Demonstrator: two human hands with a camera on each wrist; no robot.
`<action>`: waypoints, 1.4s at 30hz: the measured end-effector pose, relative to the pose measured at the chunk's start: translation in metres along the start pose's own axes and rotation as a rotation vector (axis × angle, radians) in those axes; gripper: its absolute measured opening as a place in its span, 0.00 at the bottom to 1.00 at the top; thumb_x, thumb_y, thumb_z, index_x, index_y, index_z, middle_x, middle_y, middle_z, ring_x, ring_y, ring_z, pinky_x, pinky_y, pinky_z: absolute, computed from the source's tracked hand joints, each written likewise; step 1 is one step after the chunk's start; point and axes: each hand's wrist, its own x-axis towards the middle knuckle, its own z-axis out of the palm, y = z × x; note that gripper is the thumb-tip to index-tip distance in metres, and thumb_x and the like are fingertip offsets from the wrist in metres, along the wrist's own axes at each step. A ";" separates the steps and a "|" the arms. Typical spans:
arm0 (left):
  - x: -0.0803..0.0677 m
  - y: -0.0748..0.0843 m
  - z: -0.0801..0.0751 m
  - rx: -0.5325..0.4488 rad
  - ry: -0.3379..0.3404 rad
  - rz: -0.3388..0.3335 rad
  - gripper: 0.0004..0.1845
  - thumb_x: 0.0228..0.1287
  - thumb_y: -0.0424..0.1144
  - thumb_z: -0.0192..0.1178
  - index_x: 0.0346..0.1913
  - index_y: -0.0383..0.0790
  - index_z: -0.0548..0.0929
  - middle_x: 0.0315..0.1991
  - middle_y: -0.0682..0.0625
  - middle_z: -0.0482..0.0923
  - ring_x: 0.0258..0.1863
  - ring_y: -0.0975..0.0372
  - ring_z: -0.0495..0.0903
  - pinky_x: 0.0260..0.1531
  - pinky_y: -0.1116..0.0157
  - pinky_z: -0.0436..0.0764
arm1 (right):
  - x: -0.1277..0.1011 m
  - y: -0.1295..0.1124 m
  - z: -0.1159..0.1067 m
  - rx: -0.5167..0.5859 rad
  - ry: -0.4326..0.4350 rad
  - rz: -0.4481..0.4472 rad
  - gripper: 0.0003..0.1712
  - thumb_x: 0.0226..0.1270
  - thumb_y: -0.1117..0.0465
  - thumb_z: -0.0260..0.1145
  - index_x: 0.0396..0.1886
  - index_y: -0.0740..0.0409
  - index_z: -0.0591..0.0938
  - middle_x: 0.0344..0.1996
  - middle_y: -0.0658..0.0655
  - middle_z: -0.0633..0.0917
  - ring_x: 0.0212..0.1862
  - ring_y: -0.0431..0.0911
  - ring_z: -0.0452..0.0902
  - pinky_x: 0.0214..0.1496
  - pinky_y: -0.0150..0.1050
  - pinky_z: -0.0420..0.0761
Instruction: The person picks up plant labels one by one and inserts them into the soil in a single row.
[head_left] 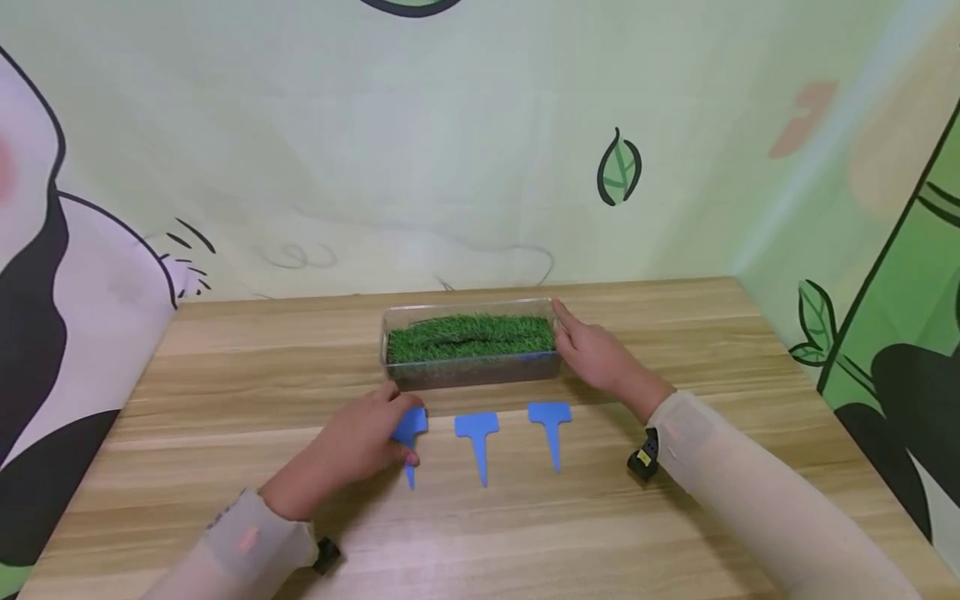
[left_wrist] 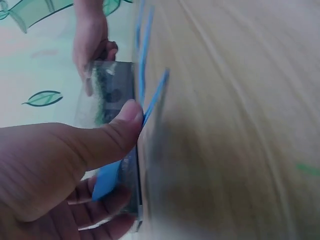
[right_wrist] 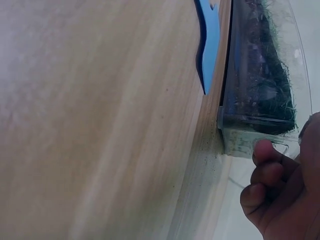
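My left hand (head_left: 365, 433) pinches the leftmost blue T-shaped plant label (head_left: 411, 423) between thumb and fingers. In the left wrist view, the thumb lies along the stem of that label (left_wrist: 105, 181) while the fingers curl behind its wide head. Further right, two more blue plant labels, a middle one (head_left: 477, 426) and a right one (head_left: 551, 413), lie flat with stems toward me. Behind them stands a clear plastic box (head_left: 480, 377) filled with green artificial grass (head_left: 472, 333). My right hand (head_left: 600, 357) grips the box's right end, fingers curled against the end wall (right_wrist: 240, 142).
Everything sits on a wood-grain table (head_left: 262, 358). A printed backdrop (head_left: 480, 167) with leaf and animal drawings rises along the table's back edge and right side. Small black devices, one (head_left: 643, 457) at the right cuff and another (head_left: 327, 556) at the left, hang from the wrists.
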 end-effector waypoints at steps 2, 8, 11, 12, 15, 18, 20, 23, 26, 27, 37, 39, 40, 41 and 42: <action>-0.001 0.000 -0.003 -0.051 0.024 0.006 0.29 0.54 0.46 0.77 0.58 0.41 0.80 0.43 0.49 0.74 0.37 0.60 0.77 0.38 0.60 0.81 | 0.000 0.000 0.000 -0.010 -0.001 0.002 0.35 0.83 0.48 0.37 0.82 0.51 0.44 0.11 0.48 0.67 0.13 0.41 0.55 0.17 0.38 0.66; -0.005 0.002 -0.012 -0.163 0.100 0.074 0.19 0.62 0.27 0.67 0.56 0.38 0.82 0.45 0.46 0.78 0.44 0.56 0.81 0.47 0.56 0.83 | 0.001 0.000 0.000 -0.031 0.000 0.008 0.34 0.83 0.48 0.36 0.83 0.51 0.44 0.11 0.48 0.67 0.13 0.42 0.56 0.18 0.40 0.67; -0.005 0.003 -0.018 -0.187 0.119 0.086 0.17 0.64 0.26 0.65 0.55 0.38 0.83 0.45 0.47 0.82 0.46 0.55 0.83 0.48 0.56 0.84 | 0.001 -0.001 0.001 -0.039 0.002 0.010 0.34 0.83 0.48 0.36 0.83 0.51 0.44 0.11 0.48 0.66 0.13 0.42 0.55 0.18 0.40 0.67; -0.004 0.003 -0.020 -0.200 0.126 0.081 0.15 0.65 0.27 0.64 0.54 0.39 0.84 0.45 0.48 0.84 0.46 0.55 0.83 0.47 0.56 0.84 | 0.001 -0.001 0.001 -0.041 0.002 0.010 0.34 0.83 0.48 0.36 0.83 0.51 0.44 0.11 0.48 0.66 0.13 0.41 0.55 0.18 0.40 0.67; -0.004 0.004 -0.028 -0.243 0.157 0.058 0.11 0.68 0.30 0.63 0.50 0.39 0.86 0.42 0.50 0.86 0.45 0.57 0.85 0.46 0.56 0.84 | 0.001 -0.001 0.002 -0.040 0.003 0.011 0.34 0.83 0.48 0.36 0.83 0.51 0.44 0.11 0.48 0.66 0.13 0.41 0.55 0.18 0.40 0.67; -0.004 0.005 -0.039 -0.265 0.201 0.032 0.09 0.69 0.30 0.62 0.48 0.39 0.87 0.42 0.49 0.87 0.44 0.57 0.86 0.43 0.57 0.85 | 0.001 -0.001 0.003 -0.035 0.003 0.012 0.34 0.83 0.48 0.36 0.83 0.50 0.44 0.11 0.48 0.66 0.13 0.42 0.55 0.18 0.40 0.67; -0.003 0.006 -0.046 -0.271 0.229 0.010 0.09 0.69 0.30 0.62 0.48 0.38 0.87 0.42 0.48 0.87 0.42 0.56 0.86 0.41 0.57 0.85 | 0.001 0.000 0.003 -0.029 0.000 0.012 0.35 0.83 0.48 0.36 0.83 0.50 0.44 0.11 0.48 0.66 0.13 0.42 0.56 0.18 0.40 0.67; -0.001 0.009 -0.059 -0.287 0.268 -0.037 0.09 0.68 0.32 0.64 0.48 0.37 0.88 0.41 0.47 0.88 0.40 0.56 0.87 0.36 0.58 0.84 | 0.001 0.001 0.004 -0.026 -0.002 0.016 0.35 0.83 0.48 0.36 0.83 0.49 0.43 0.10 0.48 0.67 0.12 0.42 0.56 0.17 0.39 0.67; 0.004 0.013 -0.070 -0.291 0.306 -0.065 0.09 0.68 0.34 0.65 0.48 0.38 0.89 0.41 0.47 0.89 0.38 0.56 0.87 0.34 0.59 0.83 | 0.002 0.002 0.004 -0.031 0.003 0.019 0.34 0.83 0.48 0.35 0.83 0.49 0.43 0.10 0.49 0.68 0.12 0.42 0.56 0.16 0.39 0.67; 0.006 0.014 -0.074 -0.279 0.319 -0.066 0.09 0.67 0.34 0.65 0.48 0.38 0.89 0.41 0.47 0.89 0.38 0.56 0.87 0.35 0.59 0.84 | 0.002 0.003 0.004 -0.033 0.003 0.019 0.34 0.83 0.48 0.35 0.83 0.49 0.43 0.10 0.49 0.68 0.12 0.42 0.57 0.16 0.39 0.67; 0.019 0.019 -0.088 -0.158 0.385 -0.048 0.10 0.66 0.36 0.67 0.48 0.40 0.89 0.43 0.46 0.88 0.43 0.52 0.86 0.40 0.53 0.83 | 0.001 0.004 0.006 -0.048 0.021 0.021 0.34 0.83 0.47 0.35 0.83 0.48 0.44 0.11 0.49 0.67 0.13 0.42 0.56 0.17 0.40 0.67; 0.022 0.018 -0.090 -0.145 0.417 -0.042 0.10 0.66 0.36 0.67 0.48 0.40 0.90 0.44 0.45 0.88 0.44 0.51 0.85 0.41 0.52 0.82 | 0.001 0.005 0.006 -0.051 0.020 0.021 0.34 0.83 0.47 0.35 0.83 0.48 0.44 0.11 0.49 0.67 0.13 0.42 0.56 0.18 0.41 0.67; 0.023 0.018 -0.090 -0.141 0.431 -0.040 0.10 0.66 0.36 0.67 0.48 0.40 0.90 0.44 0.45 0.88 0.44 0.51 0.85 0.42 0.51 0.82 | 0.001 0.005 0.006 -0.050 0.018 0.023 0.34 0.83 0.47 0.35 0.83 0.47 0.44 0.11 0.49 0.67 0.13 0.42 0.56 0.18 0.41 0.67; 0.024 0.017 -0.091 -0.143 0.443 -0.039 0.10 0.66 0.36 0.67 0.48 0.40 0.90 0.45 0.45 0.88 0.45 0.51 0.85 0.43 0.51 0.82 | 0.002 0.005 0.005 -0.049 0.017 0.025 0.34 0.83 0.47 0.35 0.83 0.47 0.44 0.11 0.49 0.68 0.13 0.42 0.56 0.18 0.41 0.67; 0.025 0.016 -0.091 -0.146 0.452 -0.039 0.10 0.66 0.36 0.67 0.48 0.40 0.90 0.45 0.45 0.88 0.45 0.51 0.86 0.43 0.51 0.82 | 0.002 0.004 0.005 -0.047 0.017 0.027 0.34 0.83 0.47 0.35 0.83 0.47 0.44 0.11 0.49 0.68 0.13 0.42 0.56 0.18 0.41 0.67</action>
